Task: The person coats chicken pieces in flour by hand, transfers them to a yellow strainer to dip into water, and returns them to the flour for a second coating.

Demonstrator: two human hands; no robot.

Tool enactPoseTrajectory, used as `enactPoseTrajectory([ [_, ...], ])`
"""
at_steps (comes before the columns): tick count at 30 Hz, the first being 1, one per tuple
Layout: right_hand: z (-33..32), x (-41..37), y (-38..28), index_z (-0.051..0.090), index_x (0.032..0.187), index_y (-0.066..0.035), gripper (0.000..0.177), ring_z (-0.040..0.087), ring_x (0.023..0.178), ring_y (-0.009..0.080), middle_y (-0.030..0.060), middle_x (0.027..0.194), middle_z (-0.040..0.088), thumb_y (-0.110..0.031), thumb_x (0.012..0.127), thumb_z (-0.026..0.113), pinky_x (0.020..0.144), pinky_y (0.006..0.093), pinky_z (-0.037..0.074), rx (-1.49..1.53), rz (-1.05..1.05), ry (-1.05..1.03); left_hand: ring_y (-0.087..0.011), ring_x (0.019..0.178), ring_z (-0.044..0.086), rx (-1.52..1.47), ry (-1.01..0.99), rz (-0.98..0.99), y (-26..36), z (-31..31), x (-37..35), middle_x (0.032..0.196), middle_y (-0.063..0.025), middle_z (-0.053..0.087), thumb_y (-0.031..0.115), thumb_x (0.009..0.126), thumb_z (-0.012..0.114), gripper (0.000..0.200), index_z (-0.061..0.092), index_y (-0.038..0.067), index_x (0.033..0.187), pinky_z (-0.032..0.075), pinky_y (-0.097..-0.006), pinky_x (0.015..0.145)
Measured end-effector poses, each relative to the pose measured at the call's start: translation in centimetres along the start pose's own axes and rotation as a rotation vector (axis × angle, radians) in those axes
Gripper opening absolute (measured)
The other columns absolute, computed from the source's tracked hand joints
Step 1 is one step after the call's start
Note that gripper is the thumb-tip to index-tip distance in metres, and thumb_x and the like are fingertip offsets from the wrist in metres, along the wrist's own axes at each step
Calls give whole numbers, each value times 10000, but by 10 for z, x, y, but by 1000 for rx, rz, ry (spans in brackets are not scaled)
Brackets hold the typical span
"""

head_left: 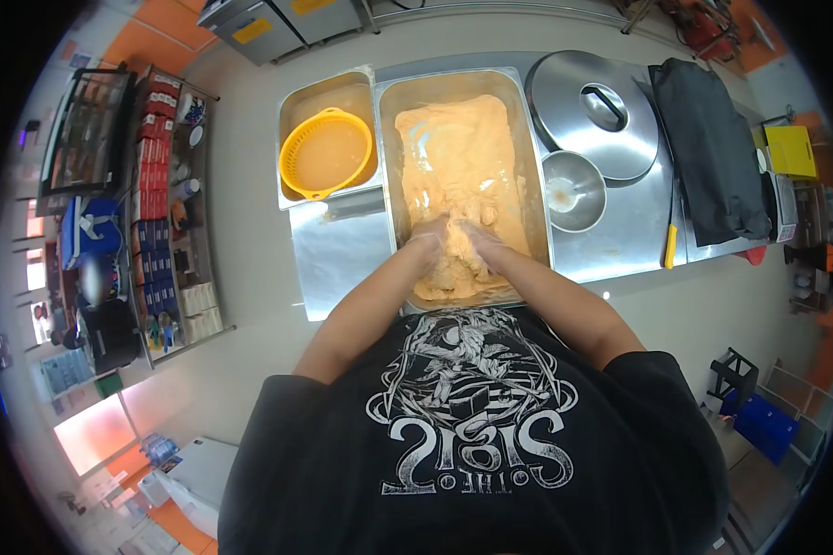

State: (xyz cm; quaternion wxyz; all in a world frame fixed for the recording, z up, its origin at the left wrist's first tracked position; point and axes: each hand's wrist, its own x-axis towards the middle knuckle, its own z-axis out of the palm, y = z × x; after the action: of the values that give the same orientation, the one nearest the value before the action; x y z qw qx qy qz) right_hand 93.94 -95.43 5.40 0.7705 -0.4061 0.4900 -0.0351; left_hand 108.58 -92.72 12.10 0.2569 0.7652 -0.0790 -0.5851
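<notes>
A deep steel pan [391,166] holds a bed of orange breading flour [463,139]. My left hand [426,242] and my right hand [479,244] are both down in it, near the pan's close end. Their fingers curl in from either side around a clump of flour-coated pieces [457,242], and flour covers the fingertips. What is under the coating does not show. More coated lumps [479,211] lie just beyond my hands, and others rest on the near side.
Left of the pan, a yellow plastic basket [289,176] sits in a smaller steel pan [284,111] with orange flour. To the right are a steel bowl [574,190], a large steel lid [565,102], a yellow-handled tool [670,248] and a black cloth-like cover [708,153].
</notes>
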Motion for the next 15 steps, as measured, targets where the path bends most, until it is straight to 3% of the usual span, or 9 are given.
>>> enactPoseTrajectory([
  [3,-8,-2,-10,441,1467,-48,801,396,1387,229,148,1541,395,-630,922,510,1126,394,324,92,184,171,-259,934,644,-250,-9,135,0,8,-3,1134,-179,675,379,935,613,530,593,-42,1256,494,-389,811],
  [4,-11,-22,-27,468,1439,-32,804,433,1364,261,180,1513,423,-628,903,528,1104,399,354,-169,93,217,-259,934,644,-253,-9,130,1,6,-3,1134,-179,675,379,935,613,530,593,-42,1256,494,-389,811],
  [5,-13,-43,-46,495,1410,-15,809,469,1340,293,212,1486,451,-627,884,547,1081,404,384,-431,2,258,-276,945,654,-117,-5,232,3,4,-3,1133,-192,676,343,933,614,485,605,-38,1234,505,-394,816],
  [7,-18,-65,-95,521,1373,0,789,507,1297,329,243,1432,492,-604,869,569,1051,411,415,-675,74,242,-293,957,663,16,1,330,4,-3,-6,1131,-206,678,307,931,616,442,617,-35,1211,515,-398,820],
  [9,-19,-73,-109,547,1337,16,770,544,1254,366,273,1378,533,-582,854,591,1020,418,446,-919,142,223,-337,987,674,724,226,834,6,-9,-12,1110,-233,681,304,919,613,398,640,-18,1151,532,-411,841],
  [10,-17,-77,-107,576,1295,25,723,566,1216,383,280,1320,569,-541,846,606,996,426,463,-991,64,283,-337,987,674,722,227,831,8,-12,-17,1110,-233,681,304,919,613,398,640,-18,1151,532,-411,841],
  [12,-21,-74,-99,605,1253,33,676,588,1178,399,286,1262,605,-500,838,621,972,434,480,-1061,-19,345,-368,1030,662,1123,85,705,13,-17,-29,1102,-249,674,351,914,601,405,663,-8,1091,523,-427,900],
  [14,-24,-65,-96,543,1317,33,678,574,1194,386,278,1267,586,-471,871,618,1005,437,463,-1125,-342,153,-358,1022,669,1225,26,697,6,-17,-33,1077,-235,687,346,917,565,397,684,-6,1058,521,-420,896],
  [15,-29,-59,-99,543,1317,33,678,574,1194,386,278,1267,586,-471,871,618,1005,437,463,-1125,-347,152,-347,1014,676,1321,-37,680,3,-17,-35,1051,-220,700,340,919,529,401,706,-3,1026,520,-413,893],
])
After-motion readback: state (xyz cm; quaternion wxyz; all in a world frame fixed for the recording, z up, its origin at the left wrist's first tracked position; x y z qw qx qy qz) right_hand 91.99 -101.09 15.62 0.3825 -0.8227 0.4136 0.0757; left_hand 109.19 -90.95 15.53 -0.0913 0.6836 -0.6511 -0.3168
